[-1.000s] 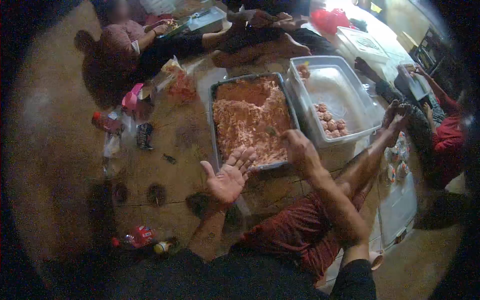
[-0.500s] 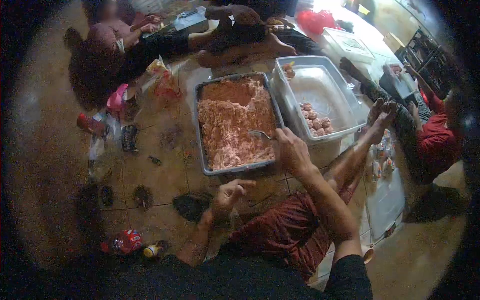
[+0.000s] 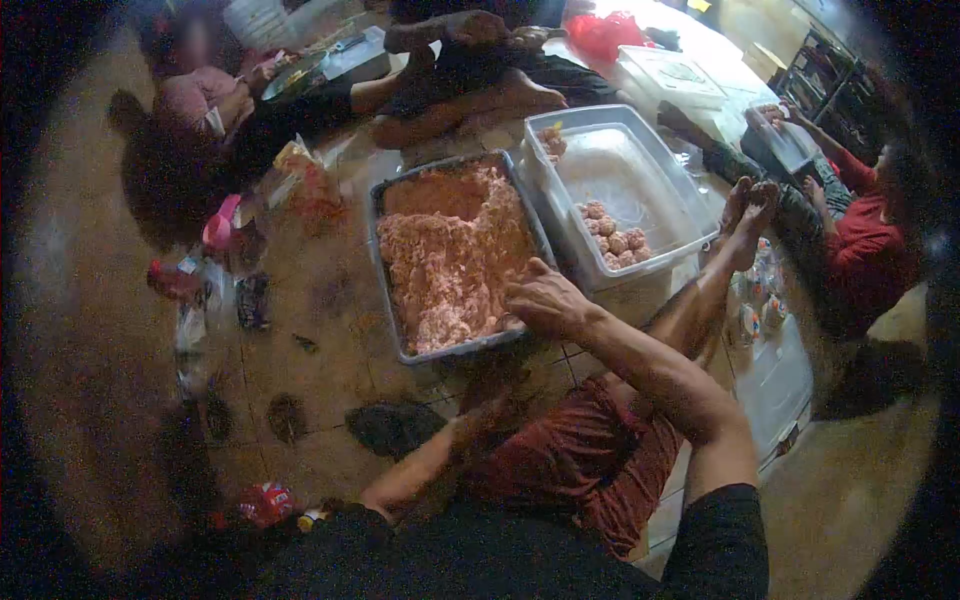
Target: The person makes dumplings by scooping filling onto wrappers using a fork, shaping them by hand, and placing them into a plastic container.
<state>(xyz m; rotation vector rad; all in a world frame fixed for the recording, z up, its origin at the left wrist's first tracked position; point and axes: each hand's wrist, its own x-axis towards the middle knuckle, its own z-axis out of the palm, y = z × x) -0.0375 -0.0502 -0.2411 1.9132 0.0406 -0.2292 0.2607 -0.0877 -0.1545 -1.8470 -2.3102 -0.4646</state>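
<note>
A grey-rimmed tub (image 3: 378, 262) holds a broad mass of pink minced meat mixture (image 3: 450, 262), dug lower at its far end. My right hand (image 3: 548, 303) is closed over the tub's near right edge, knuckles up; the fork seen in it a moment before is hidden now. Below the tub's near edge, my left hand (image 3: 497, 405) is dark and smeared by motion, so its fingers cannot be made out. To the right stands a clear plastic bin (image 3: 665, 190) with several meatballs (image 3: 612, 235) at its near end and more in its far left corner.
Another person in red (image 3: 870, 245) sits at the right with a small container (image 3: 780, 140). A person (image 3: 200, 105) sits at the far left. A lidded box (image 3: 670, 75) and red bag (image 3: 605, 38) lie behind. Bottles (image 3: 765, 290), a pink item (image 3: 222, 222) and dark sandals (image 3: 395, 425) are on the floor.
My right hand has moved left and down over the tub's edge, and the fork has gone from sight. My left hand has shifted right and lower. The view has shifted slightly.
</note>
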